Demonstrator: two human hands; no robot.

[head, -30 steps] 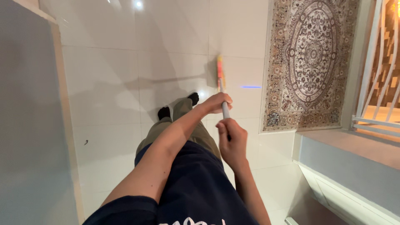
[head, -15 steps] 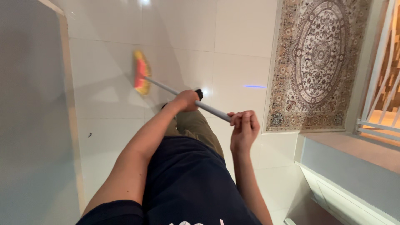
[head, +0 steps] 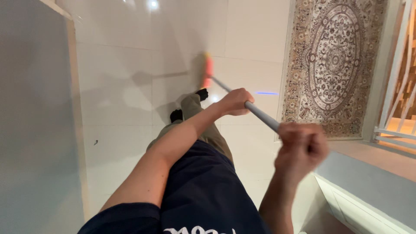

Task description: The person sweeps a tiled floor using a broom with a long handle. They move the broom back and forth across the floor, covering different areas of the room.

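Note:
I hold a broom with a grey metal handle (head: 259,113) in both hands. My left hand (head: 234,102) grips the handle partway down. My right hand (head: 301,148), blurred by motion, is closed around the handle's upper end, close to the camera. The broom's red and yellow head (head: 207,72) rests on the white tiled floor (head: 130,86), just beyond my black-socked feet (head: 201,93). My dark blue shirt and khaki trousers fill the lower middle of the view.
A patterned oval-medallion rug (head: 336,60) lies on the floor at the right. A grey wall or door panel (head: 30,130) runs along the left. White railing bars (head: 396,86) and a grey ledge (head: 368,173) stand at the right.
The broom head swept from the left side of the floor back toward the middle, near my feet. My right hand moved right and nearer the camera; my left hand shifted right along with the handle.

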